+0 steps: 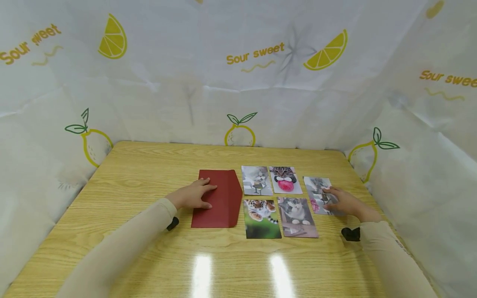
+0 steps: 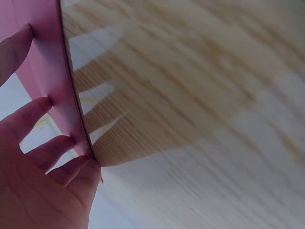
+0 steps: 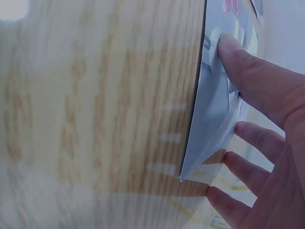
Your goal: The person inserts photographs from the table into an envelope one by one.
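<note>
I have the red envelope point(image 1: 220, 213) flat on the counter point(image 1: 149, 256), its flap point(image 1: 234, 194) folded out to the right, just beside the cards. My left hand point(image 1: 191, 196) rests on it, fingers point(image 2: 35, 117) spread wide with their tips against the paper, gripping nothing. My right hand point(image 1: 344, 201) is at the rightmost card point(image 1: 314, 191). In the right wrist view its thumb point(image 3: 245, 62) touches the printed face, and the other fingers spread loosely about the card's right edge. I see no pinch there, and from here I cannot tell how hard the thumb presses.

Between the envelope and that card lie four more: the pale card point(image 1: 257, 182) and the pink ball card point(image 1: 285, 182) in the far row, the tiger card point(image 1: 262, 219) and the grey cat card point(image 1: 297, 217) in the near one.

I'd expect the cards to be light, fairly stiff and slick, likely to skate under a fingertip and awkward to lift from flat. I would slide one until an edge comes up, then take it by opposite edges, sparing the print. The envelope looks like softer, thin paper that creases easily, so I'd press its body lightly and keep any pull off the flap fold.
</note>
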Motion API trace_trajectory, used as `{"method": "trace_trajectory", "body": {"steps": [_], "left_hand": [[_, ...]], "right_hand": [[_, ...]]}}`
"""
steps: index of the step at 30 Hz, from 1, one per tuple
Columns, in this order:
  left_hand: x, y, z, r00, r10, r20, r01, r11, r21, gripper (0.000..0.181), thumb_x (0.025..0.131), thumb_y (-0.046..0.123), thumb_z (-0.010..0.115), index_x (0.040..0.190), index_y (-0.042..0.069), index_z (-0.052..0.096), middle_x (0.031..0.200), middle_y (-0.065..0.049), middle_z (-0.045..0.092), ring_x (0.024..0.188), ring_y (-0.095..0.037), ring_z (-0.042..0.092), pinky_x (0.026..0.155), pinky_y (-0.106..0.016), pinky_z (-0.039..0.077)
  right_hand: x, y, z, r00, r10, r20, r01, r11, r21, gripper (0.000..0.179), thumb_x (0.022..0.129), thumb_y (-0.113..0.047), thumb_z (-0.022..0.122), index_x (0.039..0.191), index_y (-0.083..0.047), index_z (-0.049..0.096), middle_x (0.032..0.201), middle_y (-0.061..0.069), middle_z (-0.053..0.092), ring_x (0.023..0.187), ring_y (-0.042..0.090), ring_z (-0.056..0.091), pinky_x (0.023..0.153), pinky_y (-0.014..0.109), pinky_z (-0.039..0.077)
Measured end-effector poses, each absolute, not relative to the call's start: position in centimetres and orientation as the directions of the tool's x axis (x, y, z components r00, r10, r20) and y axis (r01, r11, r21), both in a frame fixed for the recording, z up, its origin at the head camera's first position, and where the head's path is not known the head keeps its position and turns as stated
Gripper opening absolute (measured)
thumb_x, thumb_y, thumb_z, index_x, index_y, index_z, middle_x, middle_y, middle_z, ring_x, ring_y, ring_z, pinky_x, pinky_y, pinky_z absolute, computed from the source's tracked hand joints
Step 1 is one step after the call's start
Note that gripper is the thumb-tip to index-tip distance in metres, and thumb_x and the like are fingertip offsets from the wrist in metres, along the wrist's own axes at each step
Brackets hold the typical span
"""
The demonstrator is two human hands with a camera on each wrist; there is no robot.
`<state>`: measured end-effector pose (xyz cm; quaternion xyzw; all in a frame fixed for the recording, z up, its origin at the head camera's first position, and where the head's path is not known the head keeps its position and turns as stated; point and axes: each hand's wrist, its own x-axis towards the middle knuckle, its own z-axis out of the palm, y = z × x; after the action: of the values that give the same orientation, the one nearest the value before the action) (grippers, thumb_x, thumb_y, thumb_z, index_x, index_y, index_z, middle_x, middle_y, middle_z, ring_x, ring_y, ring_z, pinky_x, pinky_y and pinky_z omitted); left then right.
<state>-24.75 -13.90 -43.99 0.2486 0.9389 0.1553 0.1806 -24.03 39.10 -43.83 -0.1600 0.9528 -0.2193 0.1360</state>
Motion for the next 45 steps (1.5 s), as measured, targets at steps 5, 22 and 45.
{"method": "trace_trajectory", "body": {"steps": [5,22,45], "left_hand": [[-24.7,-13.8,-43.8,-0.815,0.515,-0.267,0.4,0.832,0.384,0.07,0.089,0.037,0.069,0.149,0.014,0.04,0.16,-0.019,0.018,0.148,-0.039,0.013,0.115,-0.052,0.028],[-24.8,-13.8,-44.0,-0.814,0.514,-0.269,0.389,0.828,0.405,0.07,0.089,0.037,0.069,0.149,0.016,0.04,0.16,-0.018,0.017,0.148,-0.038,0.012,0.115,-0.051,0.027],[-24.7,-13.8,-44.0,-0.819,0.496,-0.287,0.366,0.838,0.405,0.071,0.089,0.036,0.069,0.15,0.017,0.038,0.161,-0.016,0.015,0.149,-0.037,0.009,0.115,-0.053,0.026]], "right_hand": [[-24.1,38.7,-43.7,-0.916,-0.334,-0.223,-0.207,0.869,-0.45,0.075,0.087,-0.034,0.071,0.139,0.011,0.041,0.144,0.044,0.02,0.128,0.064,0.023,0.098,0.071,0.03],[-25.2,38.4,-41.8,-0.946,-0.278,-0.168,-0.166,0.858,-0.487,0.065,0.093,-0.022,0.065,0.14,0.014,0.037,0.141,0.044,0.031,0.126,0.062,0.031,0.096,0.068,0.037],[-27.7,39.3,-43.4,-0.934,0.083,-0.347,0.339,0.509,-0.791,0.077,0.099,-0.034,0.054,0.151,0.008,0.016,0.154,0.032,0.019,0.141,0.046,0.025,0.113,0.053,0.029]]}}
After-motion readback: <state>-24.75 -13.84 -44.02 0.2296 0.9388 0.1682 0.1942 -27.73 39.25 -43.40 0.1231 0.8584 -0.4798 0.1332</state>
